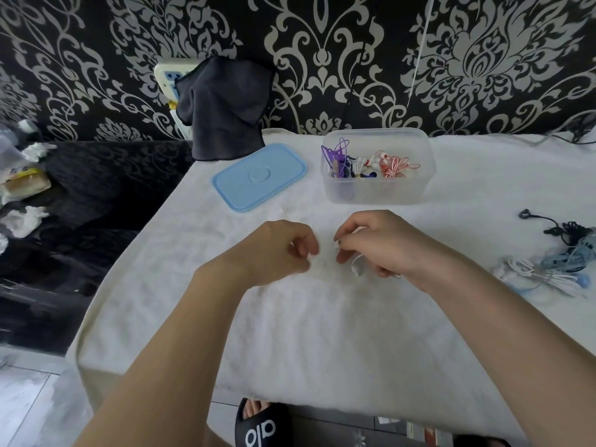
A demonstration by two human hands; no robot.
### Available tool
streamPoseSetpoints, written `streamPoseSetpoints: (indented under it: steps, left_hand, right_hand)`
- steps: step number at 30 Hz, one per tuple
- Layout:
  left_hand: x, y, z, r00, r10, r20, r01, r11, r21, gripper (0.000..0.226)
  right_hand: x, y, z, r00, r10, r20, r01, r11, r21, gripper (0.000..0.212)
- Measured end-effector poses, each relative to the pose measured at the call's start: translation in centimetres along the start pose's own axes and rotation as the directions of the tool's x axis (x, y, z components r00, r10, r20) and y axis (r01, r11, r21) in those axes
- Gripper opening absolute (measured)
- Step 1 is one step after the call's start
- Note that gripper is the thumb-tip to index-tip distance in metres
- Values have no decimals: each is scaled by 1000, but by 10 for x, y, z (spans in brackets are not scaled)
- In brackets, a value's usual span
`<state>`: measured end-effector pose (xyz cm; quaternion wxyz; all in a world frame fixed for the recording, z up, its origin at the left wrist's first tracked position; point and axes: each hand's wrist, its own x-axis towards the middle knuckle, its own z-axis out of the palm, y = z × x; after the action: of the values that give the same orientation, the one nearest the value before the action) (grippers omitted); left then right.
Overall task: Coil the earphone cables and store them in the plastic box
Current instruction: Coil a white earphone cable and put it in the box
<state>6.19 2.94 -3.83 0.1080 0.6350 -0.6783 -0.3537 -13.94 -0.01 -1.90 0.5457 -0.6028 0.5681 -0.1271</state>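
- Step in hand, as I judge it: one white earphone cable point(358, 264) is being coiled, held just above the white-covered bench point(322, 333), on the near side of the plastic box point(377, 166).
- The right hand point(383, 245) has its grip pinched on that cable; a small white loop shows below its curled fingers, and part of the cable is hidden under the palm.
- The left hand point(283, 246), just to the left of the right one, has its fingertips curled and drawn together. Whether it pinches the fine white strand cannot be told against the white cloth.
- Next move, in my view: finish winding the loops, tuck the loose end so that the coil holds, then carry it forward to the open box.
- One box, lid off, holding what look like three coiled sets: purple point(337, 156), white-and-blue point(361, 167) and red-and-white point(395, 164).
- One blue lid point(258, 175) lies flat on the bench, left of the box.
- One tangled heap of uncoiled earphones point(548, 262) lies well to the right of the box and nearer. Black, blue and white cables show in it, so at least three, but the exact count is unclear.
- One dark cloth point(225, 108) hangs behind the lid, left of the box.
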Motion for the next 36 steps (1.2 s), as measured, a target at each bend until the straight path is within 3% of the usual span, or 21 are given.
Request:
streamPoseSetpoints:
  steps: [6,13,24,36]
  left_hand:
    - [2,-1,1,997,40,-67,-39,999,20,19]
    - [-5,9,-7,983,127,-133,-143,982,-122,18]
    - [-12,20,-12,978,73,-194,-115,971,-210,10]
    - [-15,30,-15,963,84,-257,-140,968,-208,19]
  right_hand:
    - [3,1,0,999,-42,3,42,998,50,11]
    - [2,-2,2,995,-92,-43,98,984,151,7]
    - [-3,-6,0,994,-106,-32,111,970,218,7]
    - [-6,-8,-1,985,-168,-45,174,959,224,6]
